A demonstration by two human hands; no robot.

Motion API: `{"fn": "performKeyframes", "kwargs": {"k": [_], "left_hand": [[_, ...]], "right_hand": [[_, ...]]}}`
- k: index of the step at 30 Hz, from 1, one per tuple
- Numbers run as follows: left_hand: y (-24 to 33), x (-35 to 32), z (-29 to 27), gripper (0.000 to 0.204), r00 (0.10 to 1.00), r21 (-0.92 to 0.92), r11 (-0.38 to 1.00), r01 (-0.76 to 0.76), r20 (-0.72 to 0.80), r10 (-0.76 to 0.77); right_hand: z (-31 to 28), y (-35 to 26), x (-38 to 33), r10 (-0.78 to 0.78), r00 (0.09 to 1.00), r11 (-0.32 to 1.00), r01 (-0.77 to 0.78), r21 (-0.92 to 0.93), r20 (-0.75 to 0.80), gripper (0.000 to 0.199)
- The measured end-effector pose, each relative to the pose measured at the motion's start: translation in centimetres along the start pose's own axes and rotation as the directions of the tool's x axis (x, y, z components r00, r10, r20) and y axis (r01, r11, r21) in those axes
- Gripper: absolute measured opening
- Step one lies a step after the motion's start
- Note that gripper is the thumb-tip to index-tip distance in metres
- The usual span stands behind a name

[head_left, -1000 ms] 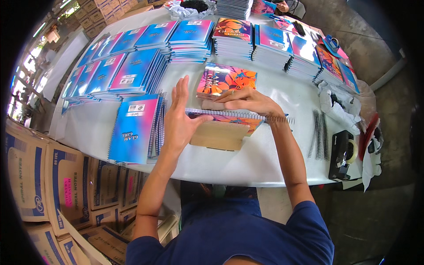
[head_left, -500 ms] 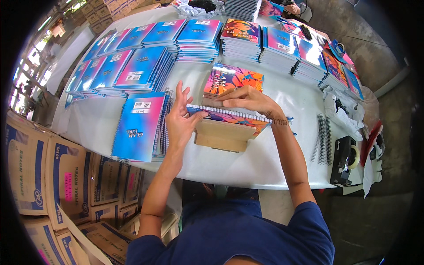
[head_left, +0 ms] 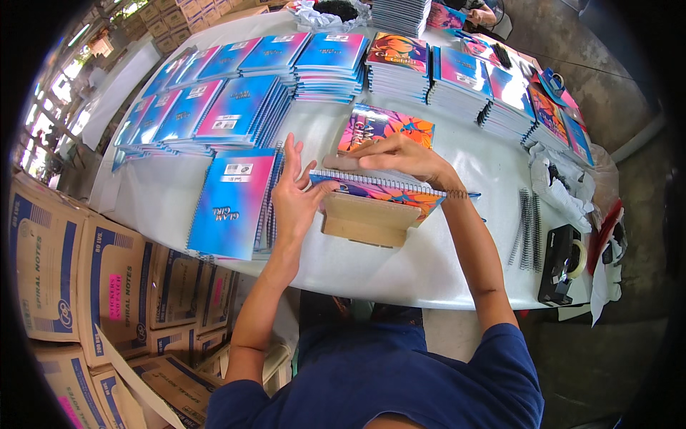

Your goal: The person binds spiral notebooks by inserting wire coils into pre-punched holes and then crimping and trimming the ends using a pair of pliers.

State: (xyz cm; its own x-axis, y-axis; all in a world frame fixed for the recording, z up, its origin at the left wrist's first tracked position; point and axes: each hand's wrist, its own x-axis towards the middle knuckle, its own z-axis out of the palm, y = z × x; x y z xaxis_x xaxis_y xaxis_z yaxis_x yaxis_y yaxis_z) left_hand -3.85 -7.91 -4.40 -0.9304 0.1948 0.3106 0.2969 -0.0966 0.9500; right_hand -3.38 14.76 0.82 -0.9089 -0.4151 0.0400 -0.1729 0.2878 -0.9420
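A spiral notebook (head_left: 379, 191) with an orange and pink floral cover stands spine-up in front of me, leaning on a brown cardboard support (head_left: 370, 220). Its wire coil (head_left: 456, 194) runs along the top edge and juts out past the right end, by my right wrist. At the left end my left hand (head_left: 294, 187) holds the notebook, thumb against the cover below the spine, other fingers pointing up. Behind the spine my right hand (head_left: 404, 159) bends its closed fingers over a greyish flat piece (head_left: 343, 164); what they grip is hidden. Another floral notebook (head_left: 393, 125) lies just beyond.
Blue-pink notebooks (head_left: 232, 204) lie stacked at left, with more stacks (head_left: 330, 61) along the back. Loose black coils (head_left: 527, 229), a tape dispenser (head_left: 561, 264) and crumpled white plastic (head_left: 561, 186) are at right. Cardboard boxes (head_left: 111, 279) stand beside the table at lower left.
The whole scene has shifted slightly right in view. Both hands keep nearly the same place on the notebook; the right hand's fingers have moved slightly over the greyish piece.
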Motion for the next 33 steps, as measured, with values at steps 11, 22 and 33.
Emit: {"fn": "performKeyframes", "kwargs": {"k": [11, 22, 33], "left_hand": [[-1.0, 1.7, -2.8, 0.089, 0.948, -0.048, 0.997, 0.056, 0.315, -0.039], [-0.3, 2.1, -0.7, 0.08, 0.851, -0.287, 0.944, 0.161, 0.524, 0.014], [-1.2, 0.6, -1.5, 0.079, 0.916, -0.335, 0.925, 0.18, 0.4, -0.033]], "right_hand": [[-2.9, 1.0, -4.7, 0.095, 0.943, 0.977, -0.15, -0.151, -0.32, 0.044], [-9.7, 12.2, -17.7, -0.549, 0.546, 0.328, -0.556, -0.764, -0.633, 0.026], [10.3, -2.9, 0.6, -0.598, 0.721, 0.488, -0.018, -0.873, -0.349, 0.03]]}}
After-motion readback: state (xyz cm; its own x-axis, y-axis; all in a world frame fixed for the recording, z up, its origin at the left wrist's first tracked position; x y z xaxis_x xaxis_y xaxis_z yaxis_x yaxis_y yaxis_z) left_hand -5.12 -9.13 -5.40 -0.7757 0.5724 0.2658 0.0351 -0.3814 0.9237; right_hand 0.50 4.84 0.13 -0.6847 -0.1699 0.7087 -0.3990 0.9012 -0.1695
